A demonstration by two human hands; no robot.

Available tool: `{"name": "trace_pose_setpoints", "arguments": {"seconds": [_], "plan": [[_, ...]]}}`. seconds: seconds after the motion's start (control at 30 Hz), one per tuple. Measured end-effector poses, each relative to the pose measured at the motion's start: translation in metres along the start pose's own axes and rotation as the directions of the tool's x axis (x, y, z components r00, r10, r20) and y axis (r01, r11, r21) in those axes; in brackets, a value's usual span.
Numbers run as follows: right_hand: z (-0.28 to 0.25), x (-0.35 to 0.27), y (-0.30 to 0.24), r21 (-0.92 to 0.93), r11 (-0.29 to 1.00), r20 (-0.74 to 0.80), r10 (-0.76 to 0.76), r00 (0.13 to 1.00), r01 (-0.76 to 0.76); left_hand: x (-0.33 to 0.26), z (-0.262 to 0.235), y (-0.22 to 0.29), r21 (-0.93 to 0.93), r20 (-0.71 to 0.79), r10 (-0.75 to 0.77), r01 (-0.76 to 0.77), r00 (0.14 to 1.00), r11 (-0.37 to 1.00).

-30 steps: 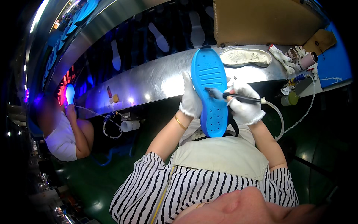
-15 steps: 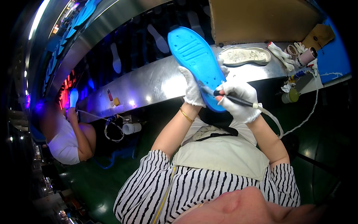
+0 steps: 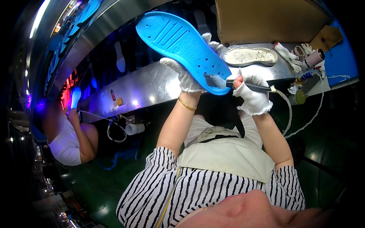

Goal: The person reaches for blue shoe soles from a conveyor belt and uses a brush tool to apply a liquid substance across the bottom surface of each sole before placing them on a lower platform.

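Head view, hands (image 3: 220, 81) holding blue sole (image 3: 182, 43), brown cardboard box (image 3: 266, 19) behind

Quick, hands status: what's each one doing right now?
Left hand: closed on the blue shoe sole, holding it up.
Right hand: closed on a dark pen-like tool, tip at the sole's lower end.

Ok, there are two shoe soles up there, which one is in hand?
The blue sole, held up by the gloved left hand, the right hand working a tool at its heel. The pale sole lies untouched on the metal bench.
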State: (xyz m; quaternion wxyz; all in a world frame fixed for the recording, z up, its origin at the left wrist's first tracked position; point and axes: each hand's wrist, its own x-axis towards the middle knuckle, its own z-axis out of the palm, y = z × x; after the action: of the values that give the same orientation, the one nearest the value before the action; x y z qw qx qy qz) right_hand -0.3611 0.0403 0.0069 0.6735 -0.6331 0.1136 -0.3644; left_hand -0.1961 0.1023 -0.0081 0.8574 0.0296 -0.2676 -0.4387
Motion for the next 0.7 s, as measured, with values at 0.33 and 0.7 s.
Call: {"name": "trace_pose_setpoints", "arguments": {"seconds": [0.33, 0.7], "plan": [[-0.015, 0.003, 0.010, 0.114, 0.988, 0.060, 0.096, 0.994, -0.102, 0.012, 0.000, 0.016, 0.149, 0.189, -0.145, 0.118, 0.971, 0.982], [-0.028, 0.028, -0.025, -0.262, 0.886, 0.374, 0.459, 0.806, -0.383, 0.035, -0.004, 0.023, 0.745, -0.056, -0.443, 0.333, 0.895, 0.578]]}}
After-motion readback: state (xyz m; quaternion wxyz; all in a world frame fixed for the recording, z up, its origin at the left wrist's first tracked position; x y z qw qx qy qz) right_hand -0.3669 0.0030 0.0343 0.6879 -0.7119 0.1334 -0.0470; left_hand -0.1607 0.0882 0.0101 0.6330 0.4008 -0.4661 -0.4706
